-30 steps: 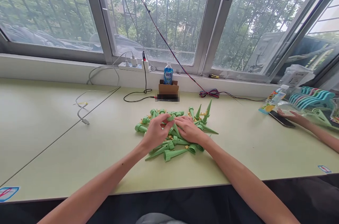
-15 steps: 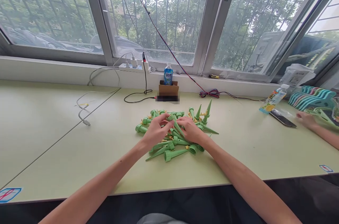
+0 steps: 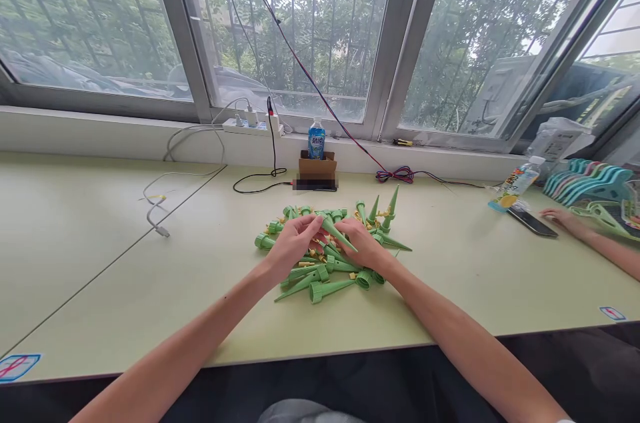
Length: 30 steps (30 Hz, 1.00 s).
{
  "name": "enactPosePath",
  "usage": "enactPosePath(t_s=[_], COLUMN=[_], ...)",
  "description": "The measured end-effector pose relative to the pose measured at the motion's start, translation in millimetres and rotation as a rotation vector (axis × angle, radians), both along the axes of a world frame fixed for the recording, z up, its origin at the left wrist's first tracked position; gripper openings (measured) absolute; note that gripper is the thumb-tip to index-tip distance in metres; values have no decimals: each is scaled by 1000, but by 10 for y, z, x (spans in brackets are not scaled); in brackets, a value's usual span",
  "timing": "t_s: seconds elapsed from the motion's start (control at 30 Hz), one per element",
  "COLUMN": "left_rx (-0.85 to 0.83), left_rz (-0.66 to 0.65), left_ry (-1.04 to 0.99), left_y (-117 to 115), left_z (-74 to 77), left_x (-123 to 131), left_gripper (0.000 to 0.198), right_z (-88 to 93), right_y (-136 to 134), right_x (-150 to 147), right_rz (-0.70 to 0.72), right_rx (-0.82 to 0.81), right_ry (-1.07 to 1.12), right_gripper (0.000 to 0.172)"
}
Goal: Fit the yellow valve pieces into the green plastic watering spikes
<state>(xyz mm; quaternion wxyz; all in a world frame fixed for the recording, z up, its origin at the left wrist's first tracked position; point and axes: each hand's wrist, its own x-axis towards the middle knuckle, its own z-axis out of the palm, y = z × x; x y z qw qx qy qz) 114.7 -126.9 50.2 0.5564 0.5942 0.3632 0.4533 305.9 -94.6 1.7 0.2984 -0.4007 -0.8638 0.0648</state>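
My left hand (image 3: 294, 239) is closed around the wide capped end of a green plastic watering spike (image 3: 337, 233). The spike's point slants down to the right, over the pile. Just right of it, my right hand (image 3: 359, 241) reaches low into the pile with its fingers curled; what they hold is hidden behind the spike and other pieces. Around both hands lies a heap of similar green spikes (image 3: 331, 291), some with ribbed caps. Small yellow valve pieces (image 3: 353, 275) are scattered among them.
Behind the heap stand a small cardboard box (image 3: 318, 166) and a blue bottle (image 3: 316, 139). Cables (image 3: 395, 174) run along the back. At right are a drink bottle (image 3: 517, 184), a phone (image 3: 533, 221), hangers (image 3: 585, 183) and another person's hand (image 3: 565, 219).
The spike in my left hand has tipped further over, its point now farther right. My right hand has shifted slightly. The other person's hand has moved left toward the phone.
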Motion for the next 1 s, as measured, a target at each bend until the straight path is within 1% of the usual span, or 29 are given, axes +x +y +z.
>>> enactPosePath(t_s=[0.17,0.37,0.53,0.6,0.77,1.0], left_rx=[3,18,24,18,23,50], left_rz=[69,143,261,287,242,190], left_ry=[3,5,53,77,57,36], left_y=[9,32,70,74,50,19], left_z=[-9,-21,-51,-52,-25,-6], left_x=[-8,-23,-41,-42,-19,5], left_gripper=[42,44,43,43,43,39], right_z=[30,103,180,205,225,180], right_y=[-30,-93,-159,-191,-270,-297], right_x=[-10,-13,-20,-33,-99,-161], right_rz=[-32,-46,-49,-55,-27,20], right_rx=[4,8,55,64,37,9], right_ry=[109,287,433,472,479,456], right_gripper=[16,13,8,8,8,11])
